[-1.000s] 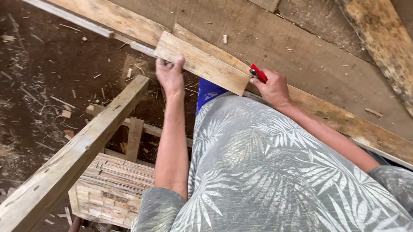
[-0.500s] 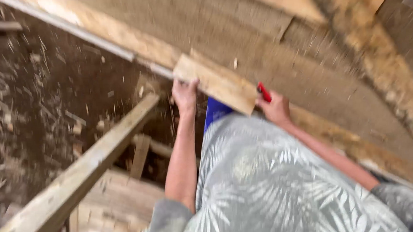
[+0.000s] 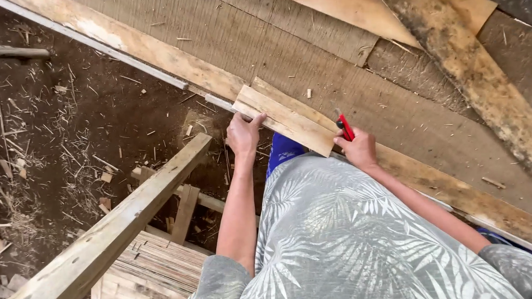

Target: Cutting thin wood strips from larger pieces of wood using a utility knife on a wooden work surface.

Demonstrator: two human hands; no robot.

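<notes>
Short pale board [image 3: 285, 120] lies flat on the big workbench [image 3: 310, 59], near its front edge, angled along it. Left hand [image 3: 243, 135] pinches the board's near end, thumb on top, fingers curled under, likely to keep it from sliding. Right hand [image 3: 357, 147] presses against the other end, fingers closed around a red-handled tool [image 3: 346, 127] held upright. Below left, a long wooden beam [image 3: 112, 222] runs over stacked thin slats [image 3: 149, 277] and a chip-strewn dirt floor [image 3: 59, 127].
</notes>
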